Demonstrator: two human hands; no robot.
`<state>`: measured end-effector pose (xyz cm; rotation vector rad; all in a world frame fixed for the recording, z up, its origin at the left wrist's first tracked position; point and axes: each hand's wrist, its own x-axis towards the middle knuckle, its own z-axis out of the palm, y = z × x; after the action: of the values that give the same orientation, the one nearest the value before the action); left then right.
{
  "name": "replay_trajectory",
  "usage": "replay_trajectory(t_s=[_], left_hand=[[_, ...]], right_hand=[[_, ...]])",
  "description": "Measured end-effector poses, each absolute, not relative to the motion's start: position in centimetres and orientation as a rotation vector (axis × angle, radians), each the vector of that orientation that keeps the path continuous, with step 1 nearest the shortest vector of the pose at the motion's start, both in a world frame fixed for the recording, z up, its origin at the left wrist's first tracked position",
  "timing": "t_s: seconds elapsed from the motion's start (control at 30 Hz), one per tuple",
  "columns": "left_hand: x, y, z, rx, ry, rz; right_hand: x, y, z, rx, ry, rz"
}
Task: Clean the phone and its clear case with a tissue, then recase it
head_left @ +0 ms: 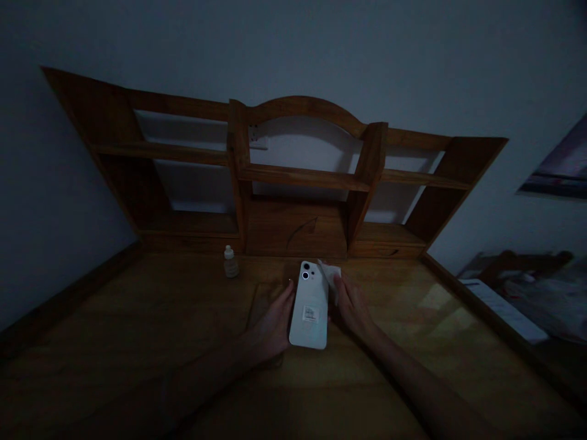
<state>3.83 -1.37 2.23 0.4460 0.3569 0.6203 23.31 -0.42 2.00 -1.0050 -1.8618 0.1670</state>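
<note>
A white smartphone (308, 330) is held up over the desk, its back with the cameras and a small label facing me. My left hand (275, 321) is closed around its left edge, with the fingers behind it partly hidden. At the phone's upper right, my right hand (352, 302) pinches a white tissue (331, 274). The tissue lies against the phone's right edge near the cameras. A small clear bottle with a white cap (231, 264) stands upright on the desk, beyond my left hand.
The wooden desk (183, 305) carries a wooden shelf unit (302, 178) along its back, against the wall. A wall socket (259, 142) shows through the shelf. On the right, past the desk edge, are a chair (509, 260) and a white flat object (504, 308). The room is dim.
</note>
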Motion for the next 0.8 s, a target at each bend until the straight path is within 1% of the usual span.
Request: replay_trajectory(t_s=[0.17,0.47,0.63,0.8], left_hand=[[3.7,-1.3,1.8,0.405,0.36,0.598],[3.8,-1.3,1.9,0.476,0.411,0.547],[3.8,-1.2,1.9,0.468,0.408,0.554],[3.9,-1.0,1.6,0.489,0.419,0.539]], right_hand=[[22.9,-0.7,2.0,-1.101,-1.731,0.362],[22.4,-1.0,2.3,-1.049,-1.569,0.516],[22.4,-1.1,2.3,-1.082,-1.604,0.499],[22.1,-0.9,2.1,-1.121,-1.706,0.315]])
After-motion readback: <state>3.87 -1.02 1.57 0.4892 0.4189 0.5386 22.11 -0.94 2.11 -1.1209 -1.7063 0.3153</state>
